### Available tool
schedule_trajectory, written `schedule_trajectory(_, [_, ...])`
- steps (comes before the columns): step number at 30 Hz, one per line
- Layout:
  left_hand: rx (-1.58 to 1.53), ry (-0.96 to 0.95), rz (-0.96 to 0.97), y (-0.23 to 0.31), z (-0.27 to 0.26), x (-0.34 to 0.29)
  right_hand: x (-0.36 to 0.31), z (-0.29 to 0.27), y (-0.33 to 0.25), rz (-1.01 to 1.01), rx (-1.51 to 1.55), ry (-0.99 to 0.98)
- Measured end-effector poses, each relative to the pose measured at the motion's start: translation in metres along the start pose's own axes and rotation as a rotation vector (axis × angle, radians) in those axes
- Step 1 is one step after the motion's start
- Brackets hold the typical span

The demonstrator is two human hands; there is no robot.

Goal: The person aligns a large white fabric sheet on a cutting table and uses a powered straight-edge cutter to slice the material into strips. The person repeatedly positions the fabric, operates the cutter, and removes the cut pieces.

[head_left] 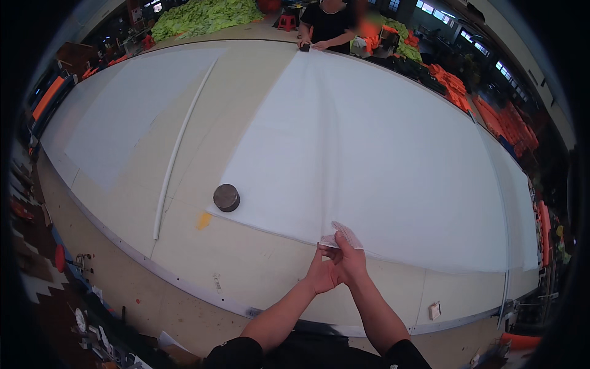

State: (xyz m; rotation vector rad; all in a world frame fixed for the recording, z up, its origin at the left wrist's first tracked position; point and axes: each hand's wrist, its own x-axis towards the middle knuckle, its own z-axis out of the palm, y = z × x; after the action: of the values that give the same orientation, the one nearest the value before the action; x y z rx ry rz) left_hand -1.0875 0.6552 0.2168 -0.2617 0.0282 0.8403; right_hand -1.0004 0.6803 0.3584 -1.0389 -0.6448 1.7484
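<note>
Both hands meet at the near edge of a big white sheet of fabric (pixel 381 154) that lies spread over a very long desk (pixel 246 270). The left hand (pixel 321 273) and the right hand (pixel 348 261) are closed on a small folded-up bit of the sheet's near edge, pinching it between thumbs and fingers. That bit is lifted just off the desk. The rest of the sheet lies flat and runs all the way to the far edge of the desk.

At the far edge, another person in a black top (pixel 329 24) presses both hands on the far end of the sheet. A long crease runs down the sheet's middle from that person to the pinched bit.

A round metal weight (pixel 226 197) sits on the near left corner of the sheet and holds it down. A long white rod (pixel 178 144) lies on the desk to the left of the sheet, well apart from it. Further left lies another pale sheet (pixel 132 104), flat.

I think the step in hand is pulling the sheet straight and lining up its near end. The next move seems to call for a soft, even pull toward the near edge of the desk, with both hands together, so the crease goes flat and the sheet does not slip out from under the weight.
</note>
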Motion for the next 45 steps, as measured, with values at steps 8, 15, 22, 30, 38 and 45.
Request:
schedule_trajectory(8, [0.177, 0.369, 0.804, 0.212, 0.117, -0.076, 0.027, 0.069, -0.007, -0.129, -0.13, 0.028])
schedule_trajectory(15, [0.729, 0.587, 0.918, 0.306, 0.153, -0.172, 0.107, 0.099, 0.116, 0.183, -0.95, -0.315])
schedule_trajectory(22, [1.237, 0.574, 0.824, 0.319, 0.196, -0.164, 0.233, 0.273, 0.19, -0.459, -1.423, -0.455])
schedule_trajectory(30, [1.44, 0.581, 0.883, 0.333, 0.203, -0.165, 0.193, 0.276, 0.188, -0.407, -1.7, -0.387])
schedule_trajectory(38, [1.369, 0.674, 0.88, 0.325, 0.191, -0.166, 0.074, 0.181, 0.231, -0.473, -1.742, -0.485])
schedule_trajectory(45, [1.342, 0.693, 0.973, 0.318, 0.213, -0.18, 0.083, 0.102, 0.186, 0.112, -0.229, -0.135])
